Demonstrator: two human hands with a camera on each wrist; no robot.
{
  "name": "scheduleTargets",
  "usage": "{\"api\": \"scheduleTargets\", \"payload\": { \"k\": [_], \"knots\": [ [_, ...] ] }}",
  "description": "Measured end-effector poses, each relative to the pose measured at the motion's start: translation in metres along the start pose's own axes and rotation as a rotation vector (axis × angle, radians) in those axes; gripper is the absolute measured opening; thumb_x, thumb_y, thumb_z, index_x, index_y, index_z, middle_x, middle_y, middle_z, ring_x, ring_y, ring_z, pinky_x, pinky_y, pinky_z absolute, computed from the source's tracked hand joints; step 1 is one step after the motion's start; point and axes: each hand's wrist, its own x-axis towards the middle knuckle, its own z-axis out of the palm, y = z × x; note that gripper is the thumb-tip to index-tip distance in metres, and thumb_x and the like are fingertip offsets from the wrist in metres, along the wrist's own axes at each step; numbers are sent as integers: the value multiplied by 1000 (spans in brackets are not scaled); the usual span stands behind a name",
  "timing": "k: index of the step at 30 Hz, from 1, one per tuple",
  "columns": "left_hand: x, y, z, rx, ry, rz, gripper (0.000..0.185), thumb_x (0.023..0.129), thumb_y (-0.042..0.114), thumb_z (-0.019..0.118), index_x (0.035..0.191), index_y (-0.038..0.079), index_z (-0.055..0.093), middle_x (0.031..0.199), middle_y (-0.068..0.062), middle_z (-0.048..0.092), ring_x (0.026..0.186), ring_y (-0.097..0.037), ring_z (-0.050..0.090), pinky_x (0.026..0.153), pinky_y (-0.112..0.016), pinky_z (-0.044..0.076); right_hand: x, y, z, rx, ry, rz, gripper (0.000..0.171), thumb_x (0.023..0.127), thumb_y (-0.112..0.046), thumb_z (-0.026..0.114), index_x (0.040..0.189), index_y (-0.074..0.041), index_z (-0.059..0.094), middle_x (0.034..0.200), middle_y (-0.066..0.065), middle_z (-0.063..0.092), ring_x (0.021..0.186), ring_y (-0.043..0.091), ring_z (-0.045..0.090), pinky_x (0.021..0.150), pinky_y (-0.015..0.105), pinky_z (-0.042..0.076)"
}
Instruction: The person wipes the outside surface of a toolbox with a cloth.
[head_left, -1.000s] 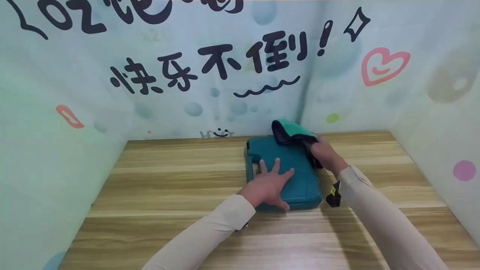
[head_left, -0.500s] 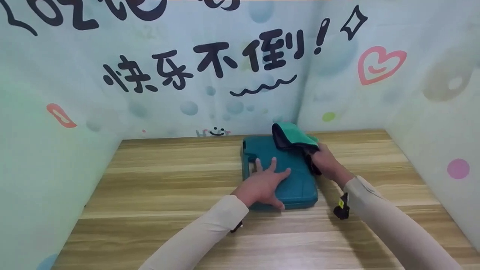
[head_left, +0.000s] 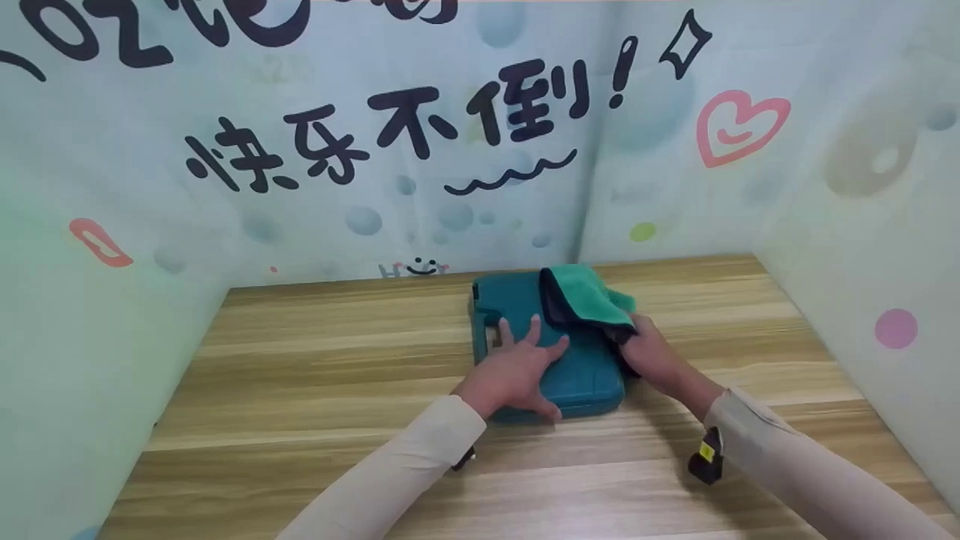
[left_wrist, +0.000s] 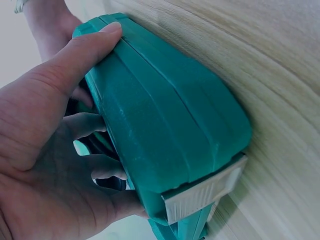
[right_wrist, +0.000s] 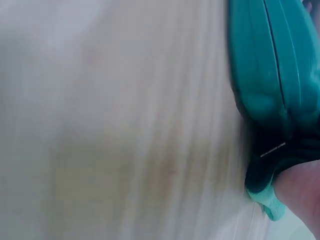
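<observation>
A teal plastic carrying case (head_left: 585, 379) lies flat on the wooden table, its handle opening toward the left. My left hand (head_left: 510, 375) rests spread on the case's top. In the left wrist view the thumb (left_wrist: 95, 45) presses on the case's side, near a metal latch (left_wrist: 205, 192). With my right hand (head_left: 660, 360) I hold a green cloth (head_left: 589, 296) with dark edging, draped over the far right of the lid. The cloth also hangs down the right side, where the right wrist view shows a dark part against the case.
The wooden table (head_left: 315, 375) extends around the case. Behind it and at both sides stand pale printed cloth walls (head_left: 405, 202). Small black devices hang beneath both wrists; the right one (head_left: 706, 457) has a yellow mark.
My right hand has drawn the cloth toward me along the right side of the case. The left hand stays on the lid. The head view has shifted slightly.
</observation>
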Motion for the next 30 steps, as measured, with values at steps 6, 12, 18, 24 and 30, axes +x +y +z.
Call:
{"api": "scheduleTargets", "payload": {
  "k": [6,12,18,24,30],
  "knots": [
    [0,-1,2,2,3,2,101,80,54,84,161,27,31,167,-21,2,141,-64,-1,105,-65,34,-22,-4,1,-4,-43,6,25,108,-6,47,125,5,61,112,13,58,107,23,51,98,31,41],
    [0,-4,2,14,5,12,96,80,54,84,158,21,40,166,-22,3,141,-62,-1,106,-70,28,-46,-9,-2,-27,-75,25,19,107,-6,48,116,4,63,105,12,56,102,26,51,91,32,43],
    [-1,-5,2,30,2,25,95,79,55,84,157,18,43,167,-20,4,142,-61,0,108,-69,25,-69,-12,7,-7,-26,42,12,104,1,49,107,5,60,103,13,55,102,27,49,92,31,41],
    [-1,-3,1,44,-2,25,94,79,55,84,156,20,44,167,-20,6,141,-62,3,108,-67,27,-85,-20,25,67,104,121,28,105,2,45,128,4,60,107,14,55,103,27,49,92,30,41],
    [1,-1,0,26,-11,19,93,79,53,85,157,21,43,167,-19,3,142,-62,0,109,-68,25,-81,-27,41,246,267,202,32,107,-3,42,136,6,54,121,11,52,112,19,45,100,26,37]
  ]
}}
